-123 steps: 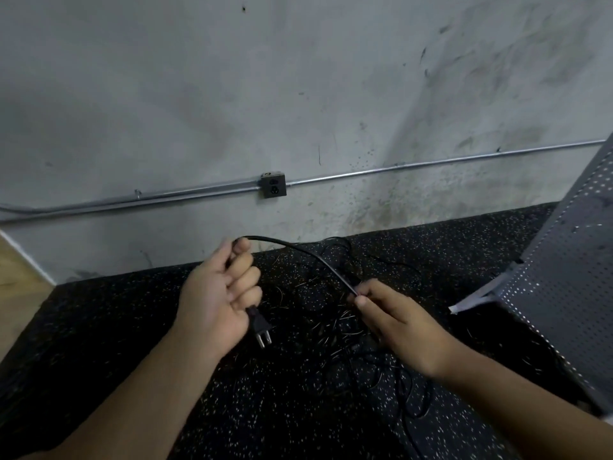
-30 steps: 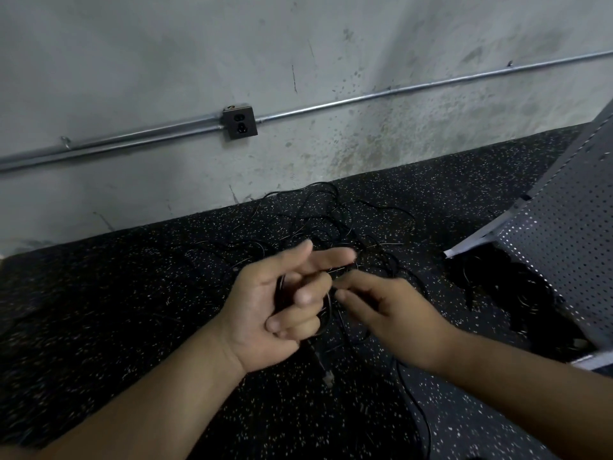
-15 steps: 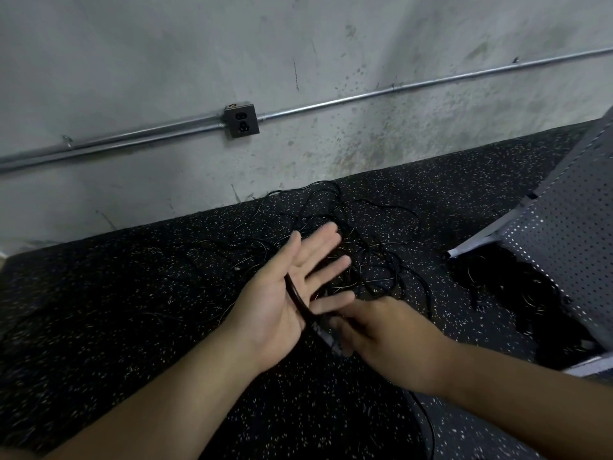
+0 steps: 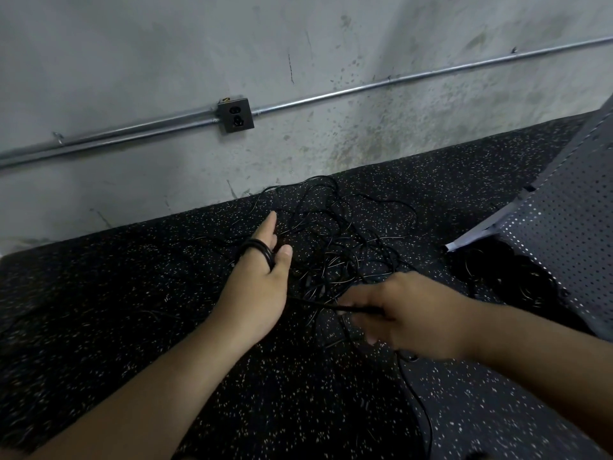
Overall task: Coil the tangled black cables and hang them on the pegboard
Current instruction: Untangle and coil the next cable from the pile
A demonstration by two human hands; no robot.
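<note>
Half a second ago the left hand [image 4: 257, 287] lay palm-up with one strand across it; now it has turned edge-on, and a few turns of thin black rubber-sheathed cable [image 4: 262, 252] sit looped around its fingers, which are held straight and together, thumb out to the side. From under that hand the same cable runs taut across to the right hand [image 4: 403, 315], whose fingers are pinched closed on it. The right hand is blurred, so the exact grip is hard to make out. Below the right hand a strand drops away toward the bottom of the view.

Just beyond both hands lies the rest of the tangled heap of black cables [image 4: 338, 240], spread loose on the black rubber floor flecked with white [image 4: 132, 293], close to the wall. At the right, a grey perforated metal pegboard [image 4: 564, 234] leans at an angle. On the stained grey concrete wall [image 4: 166, 61] behind, a dark metal outlet box [image 4: 236, 115] sits on a run of silver metal conduit [image 4: 398, 79].
</note>
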